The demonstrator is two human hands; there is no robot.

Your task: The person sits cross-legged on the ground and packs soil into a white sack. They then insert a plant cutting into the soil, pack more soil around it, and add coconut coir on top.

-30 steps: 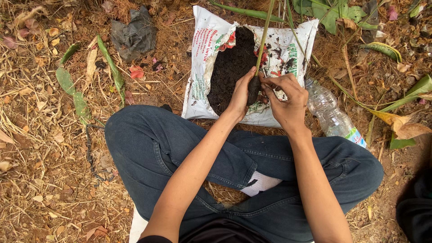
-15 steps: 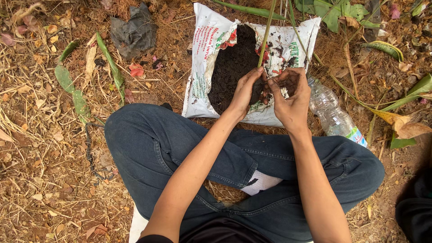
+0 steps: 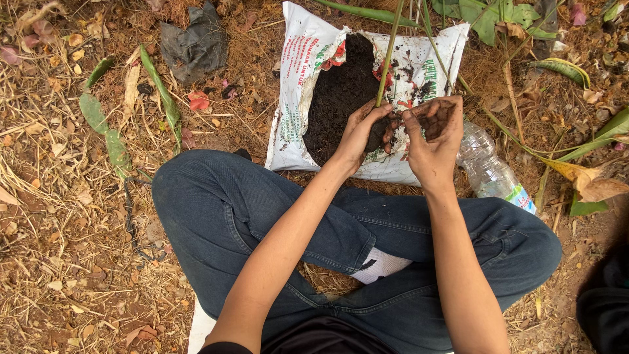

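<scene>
I sit cross-legged on the ground in blue jeans. In front of me lies an opened white plastic sack (image 3: 303, 85) with a heap of dark soil (image 3: 337, 98) on it. My left hand (image 3: 364, 131) is shut on a lump of dark soil around the base of a thin green plant stem (image 3: 389, 52) that rises toward the top of the view. My right hand (image 3: 434, 136) is beside it, palm open and smeared with soil, fingertips touching the lump.
A clear plastic bottle (image 3: 488, 172) lies on the ground right of my right hand. A crumpled grey rag (image 3: 193, 44) lies at the upper left. Dry leaves, twigs and green leaves cover the brown earth. A dark-clothed person's edge (image 3: 606, 301) shows at the lower right.
Both hands have stayed at the soil lump at the stem's base. My right hand has turned its soiled palm more upward and opened.
</scene>
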